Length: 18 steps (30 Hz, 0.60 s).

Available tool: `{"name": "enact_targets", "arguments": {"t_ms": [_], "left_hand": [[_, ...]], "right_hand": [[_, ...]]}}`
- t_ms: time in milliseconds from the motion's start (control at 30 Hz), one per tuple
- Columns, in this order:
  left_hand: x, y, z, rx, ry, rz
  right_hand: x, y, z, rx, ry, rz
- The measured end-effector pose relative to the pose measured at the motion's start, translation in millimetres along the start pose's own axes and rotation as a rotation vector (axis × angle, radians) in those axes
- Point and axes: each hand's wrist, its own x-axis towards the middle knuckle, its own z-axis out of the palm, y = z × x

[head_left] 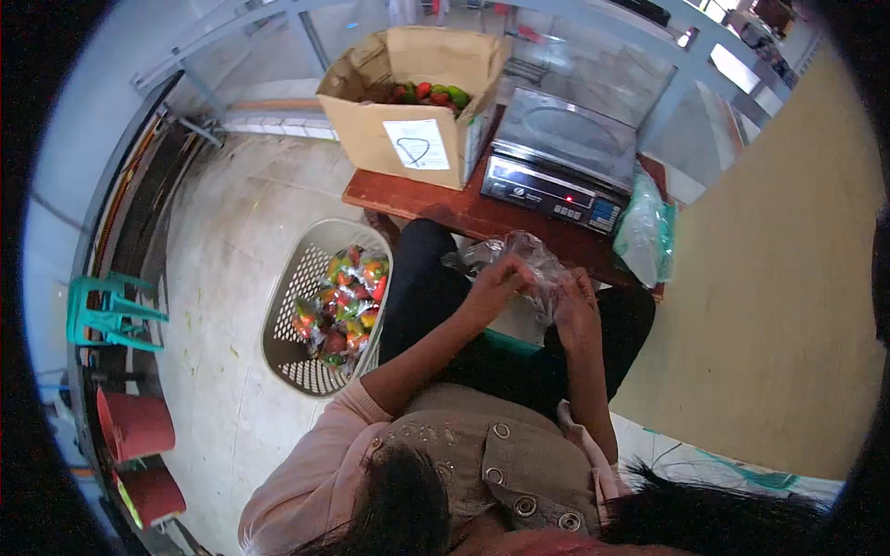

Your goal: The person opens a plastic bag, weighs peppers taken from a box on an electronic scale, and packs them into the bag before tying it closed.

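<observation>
Both hands on a clear plastic bag above the lap

You hold a thin, crinkled, clear plastic bag (pixel 528 245) over your thighs, just in front of the reddish-brown wooden table (pixel 389 190). Your left hand (pixel 505 278) has its thumb and fingers together, clamped on the film; your right hand (pixel 577 301) pinches the bag's other side, fingertips closed on it. The hands are near each other, with film between them.

On the table before you stands a black-and-silver digital scale (pixel 528 190) with a small red light lit. To its left is an open brown cardboard box (pixel 362 139), a white paper sheet (pixel 417 145) on its front and red and green produce (pixel 431 93) inside. Right of the scale lies a bundle of clear and green plastic (pixel 644 236). Beside your left leg, a beige perforated plastic basket (pixel 311 375) holds red, green and orange peppers in clear wrapping (pixel 348 301).
</observation>
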Motion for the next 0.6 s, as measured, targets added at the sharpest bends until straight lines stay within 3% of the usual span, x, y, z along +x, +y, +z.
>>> {"name": "enact_targets", "arguments": {"t_ms": [100, 200, 300, 400, 533, 600], "left_hand": [[4, 1, 3, -0.643, 0.038, -0.132], [-5, 12, 8, -0.97, -0.146, -0.145], [-6, 24, 9, -0.975, -0.153, -0.25], [-2, 10, -7, -0.41, -0.305, -0.213], [2, 14, 7, 0.133, -0.021, 0.082], [2, 26, 16, 0.349, 0.006, 0.308]], "right_hand": [[5, -9, -7, 0.18, 0.043, 0.068], [13, 4, -25, 0.393, 0.08, 0.168], [7, -34, 4, 0.539, 0.166, 0.301], [9, -45, 4, 0.511, -0.295, 0.124], [3, -53, 37, -0.567, 0.099, -0.21], [6, -44, 40, -0.689, 0.042, -0.23]]}}
